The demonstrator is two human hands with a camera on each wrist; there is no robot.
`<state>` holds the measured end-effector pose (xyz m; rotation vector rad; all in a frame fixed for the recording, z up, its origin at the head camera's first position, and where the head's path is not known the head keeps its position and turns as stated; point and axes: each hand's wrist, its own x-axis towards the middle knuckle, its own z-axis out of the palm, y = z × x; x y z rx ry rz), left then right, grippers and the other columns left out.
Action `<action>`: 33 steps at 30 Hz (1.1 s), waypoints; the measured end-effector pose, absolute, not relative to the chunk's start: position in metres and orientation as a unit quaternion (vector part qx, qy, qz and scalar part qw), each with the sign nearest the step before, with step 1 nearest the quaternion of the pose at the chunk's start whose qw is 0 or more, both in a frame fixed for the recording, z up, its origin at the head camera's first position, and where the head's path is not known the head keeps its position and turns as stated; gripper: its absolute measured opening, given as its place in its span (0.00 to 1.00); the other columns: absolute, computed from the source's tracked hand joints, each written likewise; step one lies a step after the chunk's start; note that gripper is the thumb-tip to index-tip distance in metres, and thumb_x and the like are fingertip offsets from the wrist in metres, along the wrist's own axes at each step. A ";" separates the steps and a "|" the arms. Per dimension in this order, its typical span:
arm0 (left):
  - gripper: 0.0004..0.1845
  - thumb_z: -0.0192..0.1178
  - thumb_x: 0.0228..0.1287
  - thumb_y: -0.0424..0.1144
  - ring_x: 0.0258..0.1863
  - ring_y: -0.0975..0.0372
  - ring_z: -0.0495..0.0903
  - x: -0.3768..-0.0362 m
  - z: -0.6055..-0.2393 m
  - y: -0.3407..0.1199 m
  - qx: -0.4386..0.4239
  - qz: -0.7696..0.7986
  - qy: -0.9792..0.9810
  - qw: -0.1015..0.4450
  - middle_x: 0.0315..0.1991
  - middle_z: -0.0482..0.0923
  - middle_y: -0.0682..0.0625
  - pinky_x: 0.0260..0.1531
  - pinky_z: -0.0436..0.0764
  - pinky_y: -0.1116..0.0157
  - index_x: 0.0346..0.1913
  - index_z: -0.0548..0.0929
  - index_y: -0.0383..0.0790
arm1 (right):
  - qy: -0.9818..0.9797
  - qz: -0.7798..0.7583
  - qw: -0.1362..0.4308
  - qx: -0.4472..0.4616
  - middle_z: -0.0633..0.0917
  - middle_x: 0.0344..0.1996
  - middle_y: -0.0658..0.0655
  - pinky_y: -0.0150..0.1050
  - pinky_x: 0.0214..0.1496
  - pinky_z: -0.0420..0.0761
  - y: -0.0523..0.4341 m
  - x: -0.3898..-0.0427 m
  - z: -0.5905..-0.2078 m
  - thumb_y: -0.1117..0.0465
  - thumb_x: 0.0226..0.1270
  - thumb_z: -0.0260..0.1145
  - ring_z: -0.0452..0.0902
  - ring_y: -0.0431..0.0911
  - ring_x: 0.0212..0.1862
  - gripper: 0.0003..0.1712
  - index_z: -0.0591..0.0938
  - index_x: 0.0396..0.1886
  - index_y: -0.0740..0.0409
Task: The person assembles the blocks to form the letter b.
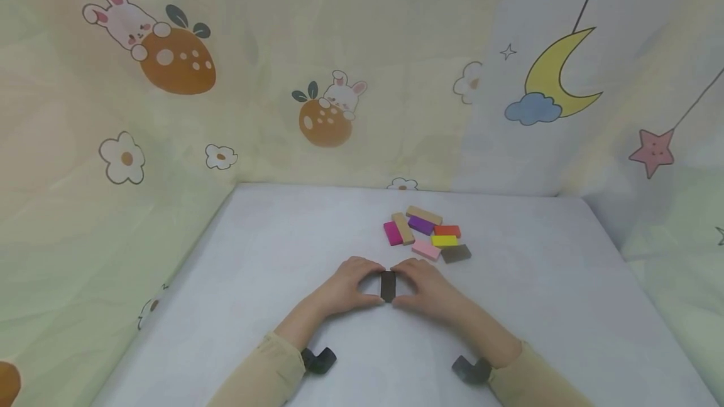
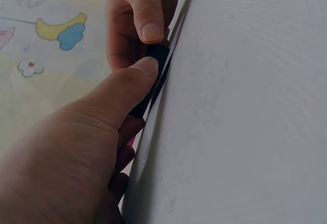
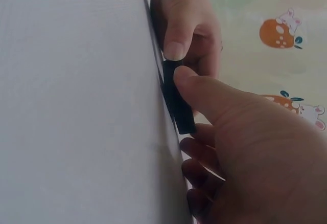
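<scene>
A small black block (image 1: pixel 388 286) lies lengthwise between both hands near the middle of the white table. My left hand (image 1: pixel 347 287) pinches it from the left, thumb at the near end and fingers at the far end. From the right, my right hand (image 1: pixel 430 289) pinches the same block in mirrored fashion. In the left wrist view the block (image 2: pixel 160 55) shows between the two thumbs, close to the tabletop. The right wrist view shows its dark long side (image 3: pixel 176 101); whether it touches the table I cannot tell.
Beyond the hands lies a loose cluster of blocks: magenta (image 1: pixel 393 233), purple (image 1: pixel 421 225), red (image 1: pixel 447 231), yellow (image 1: pixel 444 241), pink (image 1: pixel 426 249), dark grey (image 1: pixel 455 254), and two tan ones (image 1: pixel 424 215). Patterned cloth (image 1: pixel 396 80) hangs around the white table (image 1: pixel 283 237).
</scene>
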<state>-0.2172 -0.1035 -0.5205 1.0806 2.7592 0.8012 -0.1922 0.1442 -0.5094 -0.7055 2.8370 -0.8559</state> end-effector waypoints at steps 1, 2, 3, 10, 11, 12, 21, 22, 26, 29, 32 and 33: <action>0.33 0.69 0.57 0.58 0.66 0.62 0.69 -0.217 -0.521 -0.103 0.353 0.260 0.898 0.036 0.61 0.76 0.59 0.70 0.65 0.57 0.65 0.74 0.55 | 0.931 -0.278 0.045 -0.234 0.79 0.58 0.43 0.48 0.69 0.72 0.144 -0.192 -0.509 0.43 0.55 0.76 0.72 0.43 0.63 0.36 0.77 0.64 0.43; 0.33 0.69 0.57 0.58 0.66 0.62 0.69 -0.217 -0.521 -0.103 0.354 0.258 0.899 0.036 0.61 0.76 0.59 0.71 0.65 0.57 0.65 0.74 0.55 | 0.931 -0.276 0.040 -0.238 0.79 0.57 0.44 0.48 0.68 0.73 0.144 -0.192 -0.509 0.43 0.54 0.76 0.72 0.43 0.62 0.36 0.77 0.63 0.44; 0.33 0.69 0.57 0.59 0.66 0.62 0.68 -0.218 -0.522 -0.103 0.354 0.254 0.899 0.035 0.61 0.76 0.59 0.71 0.65 0.57 0.65 0.74 0.56 | 0.931 -0.272 0.036 -0.240 0.79 0.57 0.44 0.48 0.67 0.74 0.144 -0.192 -0.509 0.43 0.54 0.76 0.73 0.44 0.62 0.36 0.77 0.63 0.43; 0.33 0.67 0.57 0.62 0.68 0.62 0.67 -0.218 -0.526 -0.103 0.357 0.233 0.904 0.032 0.62 0.75 0.61 0.72 0.63 0.57 0.64 0.73 0.58 | 0.937 -0.269 0.043 -0.220 0.78 0.60 0.42 0.49 0.68 0.74 0.145 -0.196 -0.516 0.39 0.59 0.71 0.71 0.42 0.65 0.32 0.77 0.62 0.38; 0.33 0.67 0.57 0.63 0.68 0.62 0.67 -0.218 -0.526 -0.103 0.356 0.231 0.905 0.033 0.62 0.74 0.61 0.72 0.63 0.57 0.65 0.73 0.58 | 0.937 -0.275 0.047 -0.210 0.77 0.61 0.41 0.49 0.68 0.74 0.145 -0.198 -0.517 0.38 0.60 0.69 0.70 0.42 0.66 0.31 0.77 0.63 0.36; 0.33 0.67 0.57 0.63 0.68 0.63 0.66 -0.218 -0.526 -0.103 0.356 0.230 0.905 0.034 0.62 0.74 0.61 0.72 0.63 0.58 0.65 0.73 0.58 | 0.936 -0.285 0.051 -0.198 0.77 0.62 0.41 0.49 0.69 0.74 0.146 -0.201 -0.518 0.38 0.62 0.68 0.70 0.42 0.67 0.30 0.76 0.64 0.34; 0.34 0.65 0.58 0.64 0.68 0.60 0.67 -0.217 -0.525 -0.103 0.361 0.221 0.906 0.033 0.64 0.74 0.59 0.72 0.65 0.55 0.66 0.72 0.58 | 0.930 -0.327 0.034 -0.164 0.68 0.73 0.45 0.57 0.71 0.70 0.145 -0.224 -0.515 0.40 0.71 0.60 0.62 0.49 0.75 0.30 0.71 0.70 0.38; 0.34 0.65 0.58 0.64 0.69 0.60 0.67 -0.218 -0.526 -0.103 0.360 0.219 0.906 0.035 0.64 0.74 0.59 0.72 0.65 0.55 0.66 0.72 0.58 | 0.932 -0.325 0.035 -0.159 0.67 0.74 0.45 0.57 0.71 0.69 0.144 -0.225 -0.514 0.39 0.71 0.60 0.61 0.49 0.75 0.31 0.70 0.71 0.37; 0.34 0.65 0.58 0.64 0.68 0.60 0.67 -0.218 -0.527 -0.103 0.360 0.220 0.906 0.034 0.64 0.74 0.59 0.72 0.65 0.55 0.66 0.72 0.58 | 0.936 -0.317 0.049 -0.145 0.63 0.76 0.45 0.60 0.72 0.66 0.140 -0.229 -0.509 0.39 0.70 0.60 0.57 0.50 0.77 0.33 0.66 0.74 0.35; 0.34 0.64 0.58 0.65 0.69 0.61 0.66 -0.219 -0.527 -0.103 0.357 0.221 0.907 0.035 0.64 0.73 0.60 0.72 0.65 0.56 0.66 0.72 0.58 | 0.939 -0.307 0.054 -0.143 0.63 0.76 0.47 0.61 0.72 0.65 0.137 -0.229 -0.506 0.40 0.71 0.60 0.58 0.51 0.77 0.34 0.65 0.74 0.35; 0.34 0.64 0.58 0.65 0.69 0.61 0.66 -0.219 -0.527 -0.103 0.355 0.223 0.907 0.037 0.64 0.73 0.60 0.72 0.65 0.56 0.66 0.72 0.58 | 0.943 -0.295 0.054 -0.143 0.65 0.75 0.47 0.60 0.72 0.66 0.135 -0.228 -0.505 0.39 0.71 0.59 0.59 0.51 0.76 0.34 0.66 0.74 0.35; 0.34 0.64 0.58 0.65 0.69 0.61 0.66 -0.219 -0.526 -0.104 0.354 0.223 0.908 0.038 0.64 0.73 0.60 0.72 0.65 0.56 0.66 0.72 0.59 | 0.944 -0.293 0.054 -0.145 0.65 0.75 0.46 0.60 0.72 0.66 0.135 -0.228 -0.506 0.38 0.70 0.59 0.60 0.50 0.76 0.34 0.66 0.74 0.34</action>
